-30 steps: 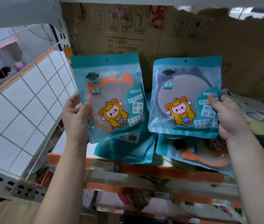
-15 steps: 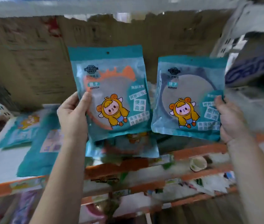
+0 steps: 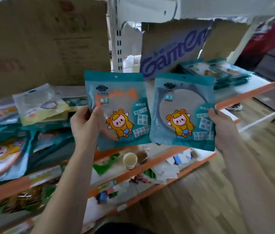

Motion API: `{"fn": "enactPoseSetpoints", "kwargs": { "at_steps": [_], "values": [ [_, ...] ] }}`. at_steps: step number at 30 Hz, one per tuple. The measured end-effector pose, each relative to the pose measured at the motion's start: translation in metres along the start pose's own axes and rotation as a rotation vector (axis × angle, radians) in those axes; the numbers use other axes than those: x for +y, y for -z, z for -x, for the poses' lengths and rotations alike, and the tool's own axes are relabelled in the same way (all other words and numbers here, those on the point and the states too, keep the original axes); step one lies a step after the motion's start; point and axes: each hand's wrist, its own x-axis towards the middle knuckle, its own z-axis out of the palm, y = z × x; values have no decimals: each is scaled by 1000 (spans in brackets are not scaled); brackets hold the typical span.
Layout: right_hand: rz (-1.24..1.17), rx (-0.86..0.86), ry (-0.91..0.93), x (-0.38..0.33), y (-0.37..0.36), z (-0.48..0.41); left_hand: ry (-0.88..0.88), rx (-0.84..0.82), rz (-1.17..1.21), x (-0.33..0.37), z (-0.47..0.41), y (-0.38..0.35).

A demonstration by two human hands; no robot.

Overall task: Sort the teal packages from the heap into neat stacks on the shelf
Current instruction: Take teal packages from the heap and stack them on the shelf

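My left hand [image 3: 84, 124] grips the left edge of a teal package with an orange-rimmed mirror [image 3: 121, 102] and holds it upright in front of the shelf. Beside it, my right hand [image 3: 222, 127] grips the right edge of a second teal package with a grey mirror [image 3: 180, 105]. The two packages overlap slightly at their inner edges. A heap of teal packages [image 3: 15, 141] lies on the shelf at the left. A stack of teal packages [image 3: 221, 73] sits on the shelf at the far right.
Cardboard boxes [image 3: 40, 44] stand behind the heap, and a printed box [image 3: 172, 49] behind the stack. A white shelf upright [image 3: 118, 39] rises between them. Lower orange-edged shelves [image 3: 150, 166] hold a paper cup [image 3: 130, 160] and loose items. Wooden floor lies at the right.
The view has swung to the right. The heap now lies at the left and a stack has come into sight at the far right. Both hands still hold their packages side by side.
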Motion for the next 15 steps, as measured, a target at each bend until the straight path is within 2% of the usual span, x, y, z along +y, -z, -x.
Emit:
{"fn": "enactPoseSetpoints", "kwargs": {
  "at_steps": [7, 15],
  "values": [
    [36, 68, -14, -1, 67, -57, 56, -122, -76, -22, -4, -95],
    [97, 155, 7, -24, 112, -176, 83, -77, -26, -45, -49, -210]
  ]
}}
